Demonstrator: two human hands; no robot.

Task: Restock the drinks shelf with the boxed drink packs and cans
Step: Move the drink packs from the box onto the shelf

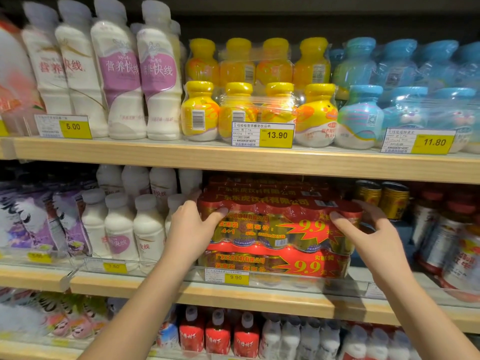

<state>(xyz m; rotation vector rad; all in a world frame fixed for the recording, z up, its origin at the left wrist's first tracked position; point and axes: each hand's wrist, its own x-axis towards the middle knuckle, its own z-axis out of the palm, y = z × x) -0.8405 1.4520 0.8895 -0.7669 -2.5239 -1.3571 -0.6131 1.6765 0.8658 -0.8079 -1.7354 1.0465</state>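
Hands come first: the left hand [189, 229] and right hand [368, 229] each curl round an end of the shrink-wrapped can pack [275, 224], which sits atop a second pack [275, 265] on the middle shelf [161, 288]. Slick film on film could let it slide forward off the stack; pushed askew, it may knock the white bottles [145, 227] or the loose gold cans [381, 200] behind.

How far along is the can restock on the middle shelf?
Done: a lower can pack sits on the middle shelf behind the 9.90 tag. In hand: left hand and right hand grip the upper can pack by its ends, atop the lower one. Left: release it; the spot in front of the loose gold cans looks unfilled. Remaining stock is out of view.
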